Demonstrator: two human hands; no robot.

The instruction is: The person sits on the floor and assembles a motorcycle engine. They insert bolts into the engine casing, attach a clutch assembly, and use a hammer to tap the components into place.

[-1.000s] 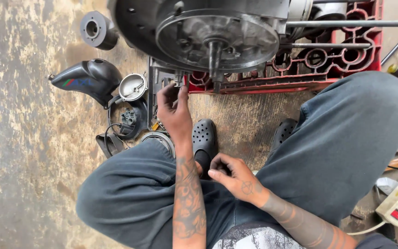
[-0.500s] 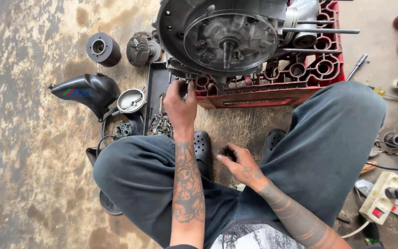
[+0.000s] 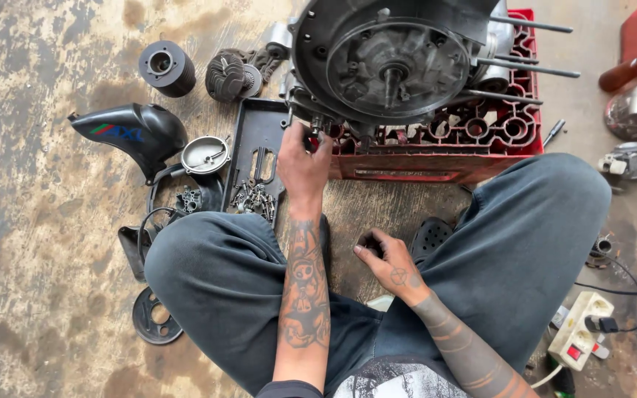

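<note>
In the head view, a person sits cross-legged on a stained concrete floor (image 3: 31, 221), looking down at both tattooed forearms. The left hand (image 3: 302, 166) reaches far forward to the lower left edge of a dark engine casing (image 3: 392, 66), which rests on a red plastic crate (image 3: 473, 136). Its fingers are curled and pinched around a small part at the casing's bottom rim; what exactly they grip is too small to tell. The casing sits at the far middle of the scene, its round open face turned toward the camera, with a shaft at the centre and long studs sticking out to the right.

The right hand (image 3: 388, 265) rests near the body, between the knees, just above a black clog (image 3: 430, 236). Its fingers are loosely curled with the thumb tucked in; whether it holds anything cannot be told.

Left of the crate lies a black tray (image 3: 256, 158) with small bolts and parts heaped at its near end. Further left are a round metal cover (image 3: 205, 155), a black plastic shroud (image 3: 130, 131), and, on the far side, a black cylindrical part (image 3: 166, 68) and a finned part (image 3: 228, 75). Near the left knee lies a black disc (image 3: 155, 317). At the near right, a white power strip (image 3: 580, 339) sits on the floor with a plug in it.
</note>
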